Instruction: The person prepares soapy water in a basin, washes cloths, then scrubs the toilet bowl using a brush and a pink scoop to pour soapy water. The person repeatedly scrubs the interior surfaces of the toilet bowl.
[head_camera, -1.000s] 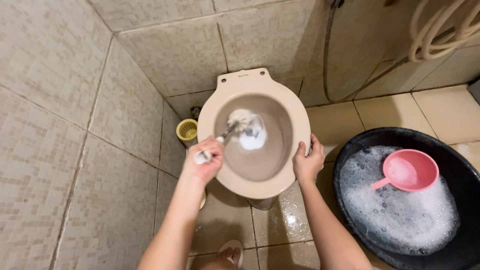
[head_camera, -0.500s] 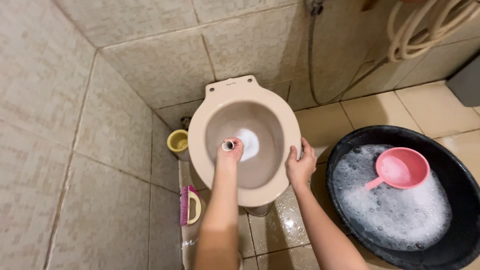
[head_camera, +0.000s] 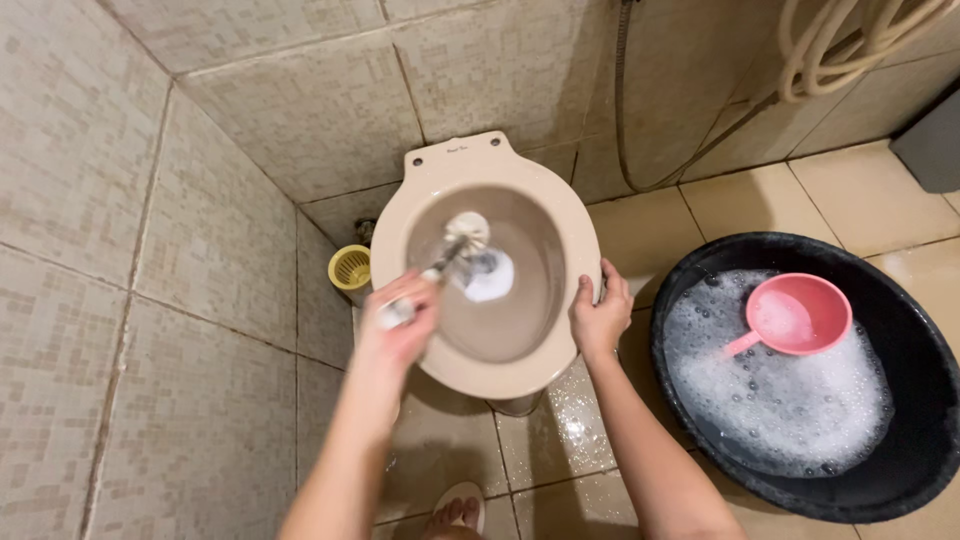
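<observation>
A beige toilet bowl (head_camera: 565, 215) without a seat stands in the tiled corner. My left hand (head_camera: 402, 322) is over the bowl's left rim, closed around the handle of a toilet brush (head_camera: 452, 252). The brush's white head lies against the far inner wall, next to the foamy water at the bottom. My right hand (head_camera: 599, 317) grips the right rim of the bowl. The left hand and the brush are blurred by motion.
A large black basin (head_camera: 905, 300) of soapy water sits on the floor at the right, with a pink dipper (head_camera: 795, 316) floating in it. A small yellow cup (head_camera: 349, 267) stands left of the toilet. A hose (head_camera: 840, 45) hangs on the back wall. My sandalled foot (head_camera: 455, 512) shows below.
My left hand has drawn back from the middle of the bowl to its left rim, and the brush head has swung up to the far wall. The right hand stays on the rim.
</observation>
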